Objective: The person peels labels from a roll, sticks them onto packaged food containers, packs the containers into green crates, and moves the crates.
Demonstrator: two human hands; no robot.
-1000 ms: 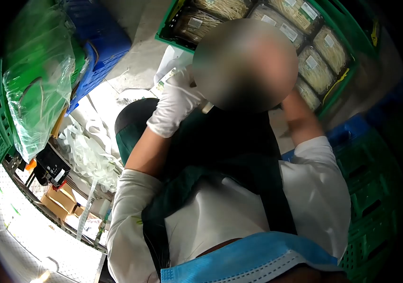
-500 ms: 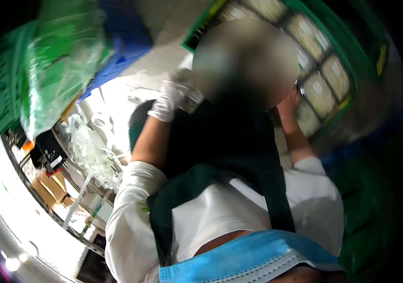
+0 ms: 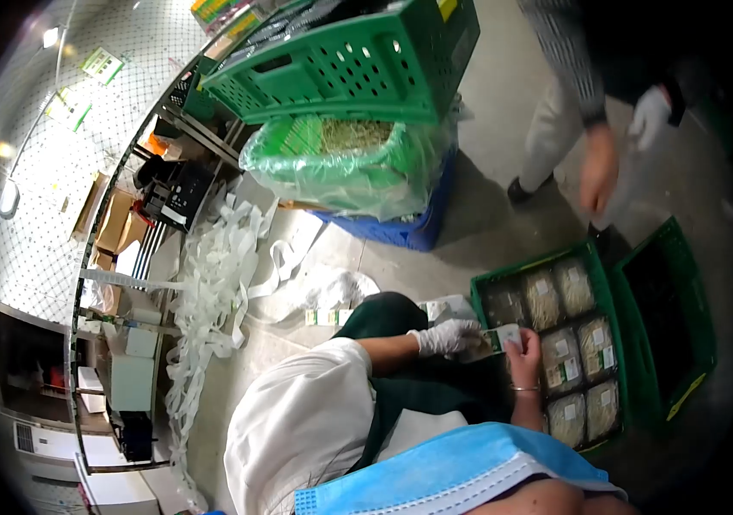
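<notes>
My gloved left hand point(image 3: 454, 338) is closed around one end of a small printed label point(image 3: 502, 337). My bare right hand point(image 3: 523, 359) pinches the label's other end between thumb and fingers. Just right of my hands is a green crate point(image 3: 485, 281) with several clear packs point(image 3: 562, 371) of pale, thin strands. Some packs carry white and green labels. More printed labels point(image 3: 323, 317) lie on the floor left of my knee.
Tangled white backing strip point(image 3: 203, 300) covers the floor at left beside a shelf rack. Ahead are stacked crates point(image 3: 323, 73), one plastic-lined. A green crate point(image 3: 671, 318) stands at right. Beyond it another person's bare hand point(image 3: 598, 172) and gloved hand point(image 3: 650, 118) reach down.
The view has swung round, bringing the floor, crate stack and another person into sight. My hands, apart earlier, are now together at the label, beside the crate of packs.
</notes>
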